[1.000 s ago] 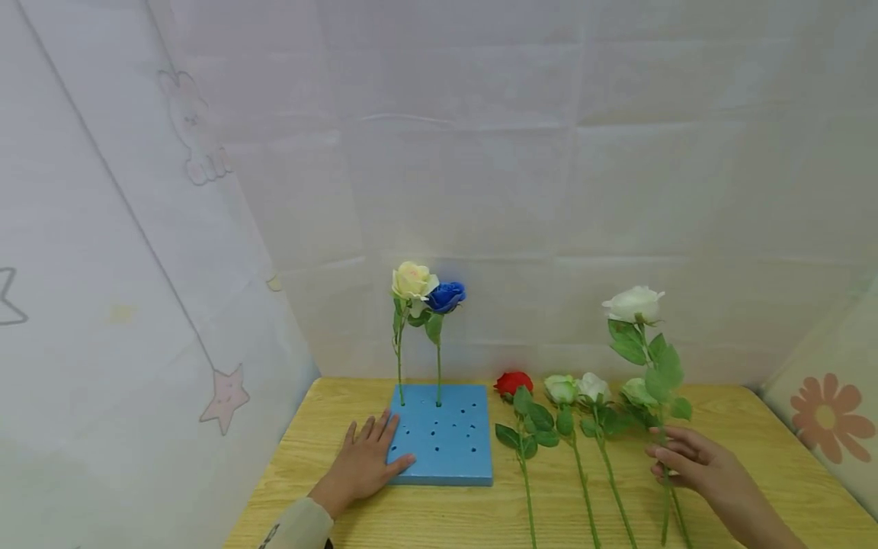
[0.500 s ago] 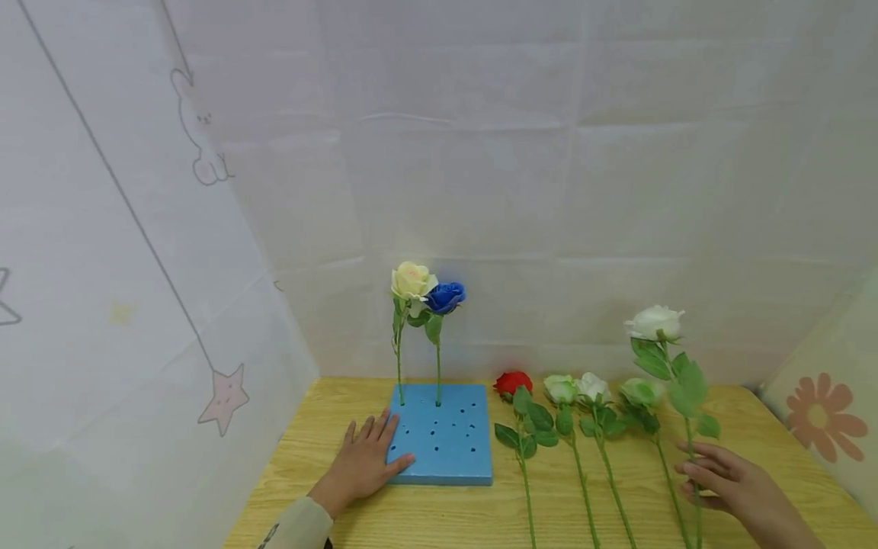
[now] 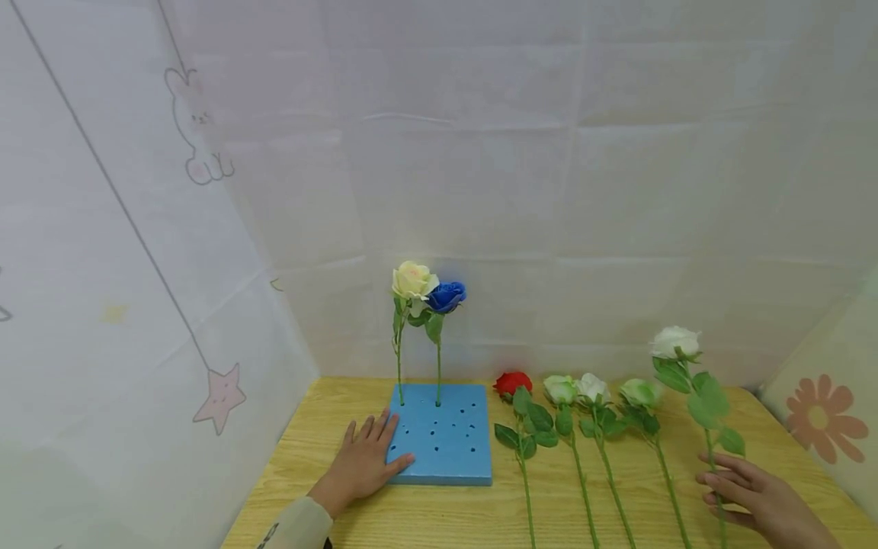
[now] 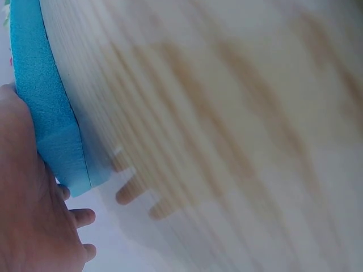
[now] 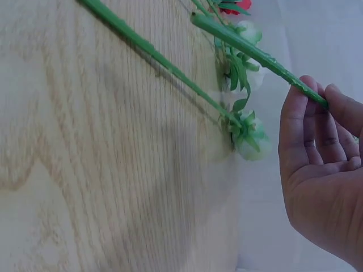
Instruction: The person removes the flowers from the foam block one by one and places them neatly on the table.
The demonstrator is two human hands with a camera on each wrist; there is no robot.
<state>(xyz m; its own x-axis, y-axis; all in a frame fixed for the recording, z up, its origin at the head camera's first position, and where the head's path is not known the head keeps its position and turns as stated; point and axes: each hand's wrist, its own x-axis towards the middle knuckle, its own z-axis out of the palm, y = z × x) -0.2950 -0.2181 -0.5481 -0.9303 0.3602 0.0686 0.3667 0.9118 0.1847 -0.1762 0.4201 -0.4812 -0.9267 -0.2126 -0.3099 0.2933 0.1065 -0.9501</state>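
My left hand (image 3: 366, 463) lies with spread, straight fingers on the left edge of a blue foam block (image 3: 453, 457) dotted with holes. Two artificial roses stand upright in its back holes: a pale yellow rose (image 3: 413, 280) and a blue rose (image 3: 446, 296). At the right, my right hand (image 3: 761, 497) pinches the green stem of a white rose (image 3: 675, 343), bloom up. In the right wrist view, thumb and fingers grip that stem (image 5: 261, 56), its cut end raised off the table. Beside this hand lies a pale green rose (image 3: 641, 393).
Farther left on the wooden table (image 3: 384, 518) lie a red rose (image 3: 514, 383), another pale green rose (image 3: 561, 389) and a white rose (image 3: 593, 388), stems toward me. A pale patterned sheet (image 3: 480, 191) hangs behind the table and along both sides.
My right hand has moved right and toward me, carrying the white rose, whose bloom is now lower and away from the pale green rose. The left hand has stayed on the block.
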